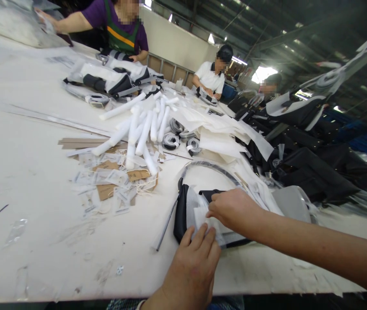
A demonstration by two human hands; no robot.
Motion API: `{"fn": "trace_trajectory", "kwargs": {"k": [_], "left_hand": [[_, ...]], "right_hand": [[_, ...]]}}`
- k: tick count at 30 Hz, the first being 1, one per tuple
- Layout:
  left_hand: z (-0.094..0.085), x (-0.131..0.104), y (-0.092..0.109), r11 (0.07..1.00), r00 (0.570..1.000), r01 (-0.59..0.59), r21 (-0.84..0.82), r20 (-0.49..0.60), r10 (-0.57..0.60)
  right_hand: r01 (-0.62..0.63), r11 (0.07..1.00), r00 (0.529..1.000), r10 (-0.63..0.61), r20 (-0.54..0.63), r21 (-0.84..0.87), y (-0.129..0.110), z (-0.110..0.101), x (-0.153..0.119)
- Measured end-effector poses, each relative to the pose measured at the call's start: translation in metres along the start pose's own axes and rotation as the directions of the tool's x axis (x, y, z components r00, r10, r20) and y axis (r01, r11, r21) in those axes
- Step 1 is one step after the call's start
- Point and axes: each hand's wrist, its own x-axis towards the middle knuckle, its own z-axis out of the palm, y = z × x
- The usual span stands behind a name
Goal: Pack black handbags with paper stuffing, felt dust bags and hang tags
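A black handbag (pixel 180 215) lies on the table in front of me, with white tissue-like paper (pixel 199 215) over its middle. Its arched handle (pixel 211 165), wrapped in clear film, points away from me. My left hand (pixel 193 262) rests at the bag's near side, fingers stretched out and touching the paper. Above the bag, my right hand (pixel 236 211) is closed, its fingertips at the paper beside a black flap (pixel 209 196). What those fingers pinch is hidden. A thin wrapped strip (pixel 167 224) runs down along the bag's left side.
White rolls (pixel 143 131), tags in small plastic bags (pixel 112 181) and coiled straps (pixel 171 141) lie beyond the bag. White sheets (pixel 222 140) and heaped black bags (pixel 319 168) are at right. Wrapped bags (pixel 106 79) sit farther back. Several people (pixel 211 77) are across the table.
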Motion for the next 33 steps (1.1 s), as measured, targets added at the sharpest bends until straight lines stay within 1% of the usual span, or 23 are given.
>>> {"fn": "trace_trajectory", "kwargs": {"k": [5, 7, 8, 9, 10, 11, 12, 13, 14, 15, 17, 18, 20, 22, 23, 24, 25, 26, 28, 29, 30, 31, 33], "left_hand": [[-0.001, 0.000, 0.001, 0.998, 0.999, 0.026, -0.060, 0.036, -0.023], [-0.002, 0.000, 0.001, 0.996, 0.999, 0.033, -0.079, 0.046, -0.030], [-0.002, 0.000, 0.000, 0.996, 0.998, 0.034, -0.087, 0.054, -0.029], [-0.003, 0.000, 0.000, 0.995, 0.998, 0.034, -0.094, 0.062, -0.028], [-0.004, 0.000, 0.000, 0.995, 0.997, 0.033, -0.098, 0.069, -0.026], [-0.004, 0.000, 0.000, 0.994, 0.997, 0.032, -0.100, 0.073, -0.024], [-0.004, 0.000, 0.000, 0.995, 0.997, 0.032, -0.099, 0.071, -0.025], [-0.004, -0.001, 0.000, 0.995, 0.998, 0.032, -0.097, 0.061, -0.027], [-0.004, -0.001, 0.000, 0.995, 0.998, 0.033, -0.094, 0.049, -0.028], [-0.003, -0.001, 0.000, 0.995, 0.999, 0.033, -0.091, 0.034, -0.030], [0.000, -0.001, -0.001, 0.996, 0.999, 0.032, -0.085, 0.005, -0.031], [0.001, -0.001, -0.001, 0.996, 0.999, 0.030, -0.082, -0.007, -0.031], [0.002, -0.001, -0.001, 0.997, 0.999, 0.027, -0.077, -0.024, -0.029], [0.003, -0.002, -0.001, 0.997, 0.999, 0.023, -0.073, -0.037, -0.026], [0.003, -0.002, -0.001, 0.997, 0.999, 0.022, -0.071, -0.043, -0.026], [0.003, -0.002, -0.001, 0.997, 0.998, 0.023, -0.069, -0.049, -0.026], [0.004, -0.002, -0.002, 0.997, 0.998, 0.024, -0.067, -0.056, -0.028], [0.004, -0.003, -0.002, 0.998, 0.998, 0.024, -0.063, -0.065, -0.028], [0.006, -0.003, -0.003, 0.999, 0.996, 0.015, -0.051, -0.087, -0.020], [0.007, -0.003, -0.004, 0.999, 0.995, 0.006, -0.041, -0.102, -0.010], [0.008, -0.002, -0.004, 1.000, 0.993, -0.003, -0.030, -0.119, -0.001], [0.009, -0.002, -0.005, 1.000, 0.990, -0.012, -0.017, -0.140, 0.009], [0.011, -0.001, -0.006, 1.000, 0.983, -0.021, 0.010, -0.183, 0.023]], "right_hand": [[-0.076, 0.992, 0.994, 0.083, -0.065, 0.105, -0.003, 0.014, 0.002], [-0.091, 0.947, 0.994, 0.103, -0.023, 0.309, 0.001, 0.016, 0.006], [-0.109, 0.867, 0.994, 0.108, 0.030, 0.485, 0.005, 0.016, 0.008], [-0.141, 0.716, 0.990, 0.097, 0.102, 0.684, 0.009, 0.017, 0.009], [-0.191, 0.492, 0.981, 0.071, 0.180, 0.849, 0.013, 0.017, 0.010], [-0.252, 0.231, 0.967, 0.035, 0.251, 0.940, 0.018, 0.017, 0.010], [-0.309, -0.019, 0.951, 0.000, 0.309, 0.951, 0.022, 0.017, 0.010], [-0.344, -0.224, 0.937, -0.028, 0.347, 0.912, 0.025, 0.017, 0.010], [-0.364, -0.374, 0.927, -0.059, 0.370, 0.853, 0.027, 0.017, 0.010], [-0.380, -0.478, 0.918, -0.088, 0.387, 0.792, 0.028, 0.017, 0.011], [-0.363, -0.611, 0.918, -0.105, 0.382, 0.704, 0.028, 0.016, 0.014], [-0.321, -0.658, 0.930, -0.082, 0.360, 0.681, 0.028, 0.015, 0.016], [-0.161, -0.712, 0.960, 0.047, 0.276, 0.683, 0.030, 0.011, 0.022], [0.020, -0.663, 0.965, 0.208, 0.158, 0.749, 0.035, 0.008, 0.027], [0.083, -0.581, 0.959, 0.267, 0.093, 0.810, 0.039, 0.008, 0.029], [0.127, -0.446, 0.953, 0.303, 0.016, 0.886, 0.043, 0.010, 0.030], [0.164, -0.257, 0.946, 0.314, -0.078, 0.953, 0.047, 0.014, 0.030], [0.205, -0.028, 0.938, 0.290, -0.188, 0.978, 0.051, 0.020, 0.029], [0.310, 0.409, 0.906, 0.145, -0.397, 0.858, 0.055, 0.034, 0.027], [0.359, 0.556, 0.884, 0.053, -0.464, 0.749, 0.057, 0.041, 0.027], [0.396, 0.648, 0.865, -0.024, -0.502, 0.651, 0.057, 0.048, 0.028], [0.414, 0.702, 0.851, -0.072, -0.520, 0.580, 0.056, 0.054, 0.029], [0.404, 0.752, 0.850, -0.098, -0.517, 0.521, 0.054, 0.063, 0.035]]}}
